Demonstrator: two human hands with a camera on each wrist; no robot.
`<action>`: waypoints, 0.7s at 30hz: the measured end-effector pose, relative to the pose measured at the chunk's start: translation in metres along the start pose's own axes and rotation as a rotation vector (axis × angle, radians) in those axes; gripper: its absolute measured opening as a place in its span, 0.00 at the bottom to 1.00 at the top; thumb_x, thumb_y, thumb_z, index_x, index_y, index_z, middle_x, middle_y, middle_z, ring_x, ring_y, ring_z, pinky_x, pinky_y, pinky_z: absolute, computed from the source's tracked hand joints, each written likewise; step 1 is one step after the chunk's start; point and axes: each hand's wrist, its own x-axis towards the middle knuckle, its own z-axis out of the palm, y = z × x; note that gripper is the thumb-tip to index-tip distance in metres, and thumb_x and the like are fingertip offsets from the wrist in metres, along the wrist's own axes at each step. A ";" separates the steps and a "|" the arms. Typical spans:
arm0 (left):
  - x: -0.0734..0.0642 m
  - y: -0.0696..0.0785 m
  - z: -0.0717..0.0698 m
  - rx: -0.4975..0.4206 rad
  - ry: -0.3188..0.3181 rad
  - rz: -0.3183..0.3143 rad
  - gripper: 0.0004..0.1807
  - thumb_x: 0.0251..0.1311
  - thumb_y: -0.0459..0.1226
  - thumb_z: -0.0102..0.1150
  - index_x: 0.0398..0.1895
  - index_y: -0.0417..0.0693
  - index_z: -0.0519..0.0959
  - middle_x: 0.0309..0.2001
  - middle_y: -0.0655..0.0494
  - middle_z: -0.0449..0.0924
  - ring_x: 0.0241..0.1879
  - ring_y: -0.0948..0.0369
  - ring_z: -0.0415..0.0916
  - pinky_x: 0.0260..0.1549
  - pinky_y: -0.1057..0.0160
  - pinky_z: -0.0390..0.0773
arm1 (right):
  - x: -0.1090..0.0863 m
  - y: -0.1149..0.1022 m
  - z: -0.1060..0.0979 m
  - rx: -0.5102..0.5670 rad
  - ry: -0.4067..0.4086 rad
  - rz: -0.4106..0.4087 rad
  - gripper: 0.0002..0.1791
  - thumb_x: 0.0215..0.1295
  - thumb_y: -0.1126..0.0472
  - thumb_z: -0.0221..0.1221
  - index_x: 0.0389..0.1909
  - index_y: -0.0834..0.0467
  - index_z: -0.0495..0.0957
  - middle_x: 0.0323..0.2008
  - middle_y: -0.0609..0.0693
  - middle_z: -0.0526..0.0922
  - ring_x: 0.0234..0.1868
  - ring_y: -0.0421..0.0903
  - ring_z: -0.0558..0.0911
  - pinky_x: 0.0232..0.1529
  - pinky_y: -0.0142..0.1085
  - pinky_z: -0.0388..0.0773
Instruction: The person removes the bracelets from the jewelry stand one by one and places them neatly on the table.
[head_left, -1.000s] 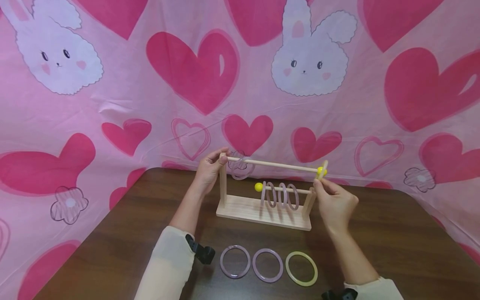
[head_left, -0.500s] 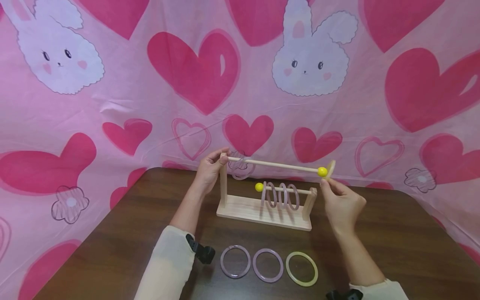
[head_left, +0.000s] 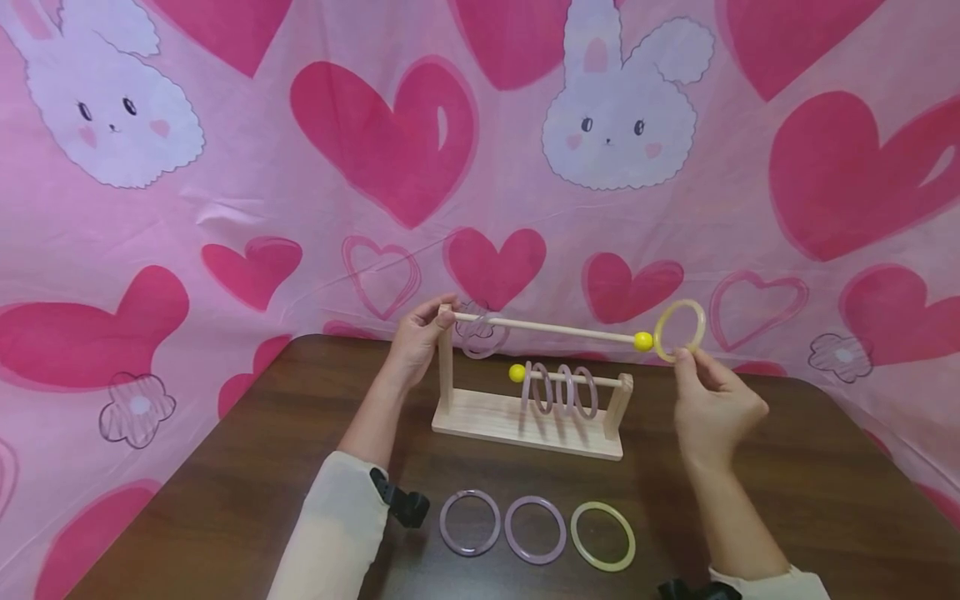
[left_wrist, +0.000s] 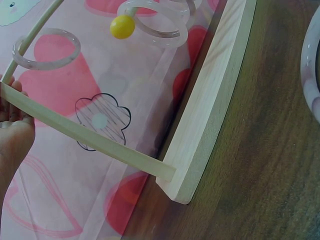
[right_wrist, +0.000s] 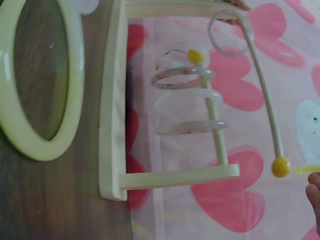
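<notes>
In the head view my right hand (head_left: 716,417) pinches a pale yellow ring (head_left: 703,321) by its lower edge, just right of the yellow ball (head_left: 643,341) that tips the upper rod (head_left: 555,329). My left hand (head_left: 416,346) grips the top of the left post (head_left: 446,367) of a wooden stand (head_left: 487,417). One translucent purple ring (left_wrist: 50,65) hangs on the upper rod near that post. Several purplish rings (head_left: 567,408) hang on the lower rod, which ends in another yellow ball (head_left: 517,373). The right wrist view shows only the fingertips and a sliver of the held ring.
On the dark wooden table (head_left: 225,517), in front of the stand, a purple ring (head_left: 470,553), a second purple ring (head_left: 536,562) and a yellow ring (head_left: 604,568) lie in a row. A pink cloth with hearts and rabbits (head_left: 510,200) hangs behind the table.
My right hand has drawn the yellow ring rightward from around the upper rod's ball and turned it to face the head camera. The left hand stays on the post.
</notes>
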 end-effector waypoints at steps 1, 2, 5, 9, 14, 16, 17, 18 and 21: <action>0.000 0.000 0.000 0.002 0.002 0.002 0.20 0.33 0.49 0.70 0.35 0.59 0.82 0.36 0.60 0.81 0.42 0.65 0.74 0.48 0.68 0.68 | 0.001 -0.002 -0.001 0.040 -0.009 0.032 0.09 0.52 0.66 0.65 0.32 0.69 0.83 0.23 0.40 0.83 0.24 0.29 0.80 0.28 0.20 0.75; 0.000 0.000 0.000 0.000 0.002 0.005 0.20 0.33 0.49 0.70 0.35 0.59 0.82 0.36 0.60 0.81 0.42 0.65 0.74 0.48 0.68 0.68 | 0.001 -0.005 -0.002 0.083 -0.021 0.069 0.10 0.53 0.65 0.65 0.32 0.70 0.83 0.22 0.38 0.82 0.23 0.30 0.80 0.28 0.21 0.75; 0.000 0.001 0.000 0.002 0.005 0.010 0.20 0.32 0.49 0.70 0.35 0.59 0.82 0.36 0.60 0.81 0.42 0.65 0.74 0.49 0.67 0.68 | 0.002 -0.013 -0.004 0.241 -0.054 0.173 0.09 0.52 0.68 0.66 0.32 0.70 0.83 0.20 0.41 0.83 0.21 0.34 0.81 0.27 0.25 0.77; 0.000 0.001 0.000 0.003 0.004 0.011 0.19 0.33 0.48 0.69 0.35 0.59 0.82 0.35 0.60 0.81 0.42 0.65 0.74 0.49 0.67 0.68 | 0.003 -0.018 -0.007 0.420 -0.080 0.278 0.05 0.51 0.73 0.64 0.31 0.70 0.83 0.20 0.50 0.84 0.19 0.40 0.82 0.25 0.30 0.78; 0.000 0.000 -0.001 -0.020 -0.004 0.015 0.18 0.36 0.45 0.69 0.37 0.57 0.82 0.35 0.60 0.81 0.42 0.65 0.74 0.49 0.67 0.68 | 0.005 -0.021 -0.010 0.537 -0.108 0.404 0.04 0.51 0.76 0.62 0.29 0.72 0.82 0.21 0.57 0.83 0.19 0.45 0.83 0.23 0.34 0.79; 0.000 0.000 0.000 -0.022 -0.004 0.013 0.18 0.36 0.45 0.69 0.36 0.57 0.82 0.35 0.60 0.81 0.42 0.65 0.74 0.48 0.67 0.68 | 0.006 -0.022 -0.012 0.573 -0.123 0.467 0.03 0.51 0.77 0.63 0.28 0.72 0.82 0.21 0.59 0.83 0.19 0.46 0.83 0.22 0.35 0.79; 0.000 0.000 0.000 -0.022 -0.005 0.012 0.18 0.36 0.46 0.69 0.36 0.58 0.82 0.35 0.60 0.81 0.42 0.65 0.74 0.48 0.67 0.68 | 0.006 -0.022 -0.013 0.584 -0.133 0.499 0.03 0.51 0.77 0.63 0.28 0.72 0.82 0.21 0.59 0.83 0.19 0.47 0.83 0.22 0.35 0.79; 0.000 0.000 0.000 -0.018 -0.004 0.011 0.18 0.35 0.46 0.69 0.36 0.58 0.82 0.35 0.60 0.81 0.42 0.65 0.74 0.48 0.67 0.68 | 0.007 -0.022 -0.015 0.591 -0.148 0.526 0.03 0.51 0.77 0.63 0.28 0.72 0.82 0.21 0.60 0.83 0.19 0.47 0.83 0.22 0.36 0.79; 0.000 0.001 0.000 -0.011 -0.002 0.008 0.19 0.34 0.48 0.69 0.35 0.59 0.82 0.35 0.60 0.81 0.42 0.65 0.74 0.48 0.68 0.68 | 0.008 -0.020 -0.021 0.600 -0.213 0.603 0.01 0.52 0.76 0.63 0.26 0.70 0.83 0.22 0.60 0.83 0.19 0.48 0.83 0.23 0.38 0.79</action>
